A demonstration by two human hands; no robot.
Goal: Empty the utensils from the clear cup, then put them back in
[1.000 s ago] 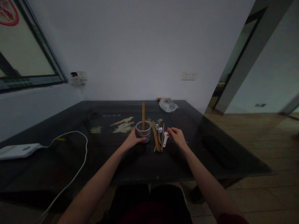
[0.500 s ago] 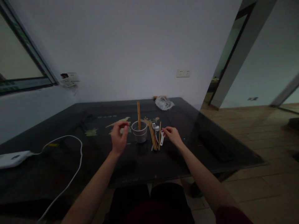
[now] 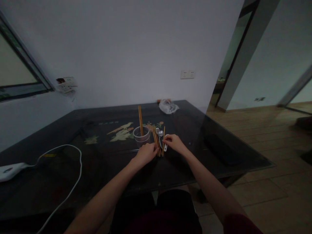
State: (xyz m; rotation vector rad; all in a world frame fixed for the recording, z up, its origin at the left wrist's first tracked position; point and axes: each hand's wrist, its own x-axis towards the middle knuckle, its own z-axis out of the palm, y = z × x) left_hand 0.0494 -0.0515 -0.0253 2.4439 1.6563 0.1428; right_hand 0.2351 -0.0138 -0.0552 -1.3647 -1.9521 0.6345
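Note:
My left hand (image 3: 147, 152) is closed at the lower ends of a bunch of wooden chopsticks (image 3: 154, 136) lying on the table; its fingertips are partly hidden. My right hand (image 3: 174, 143) pinches a single chopstick (image 3: 163, 132) just right of the bunch. Beneath its fingers lies a white spoon (image 3: 165, 148), partly covered. Between the bunch and the single chopstick are two metal spoons (image 3: 161, 133), bowls pointing away from me. Behind my left hand stands a round metal cup (image 3: 142, 140), with chopsticks (image 3: 140, 118) upright in it.
The dark glossy table (image 3: 117, 175) bears a printed bird-and-flower picture. A clear plastic bag (image 3: 168, 107) sits by the wall. On the left are a white power strip (image 3: 11, 171) and its cable (image 3: 80, 162). A dark flat object (image 3: 220, 149) lies on the right.
My left hand has moved from left of the cup down and right to the chopsticks, and closed there. My right hand has shifted slightly left, from the white spoon to the single chopstick.

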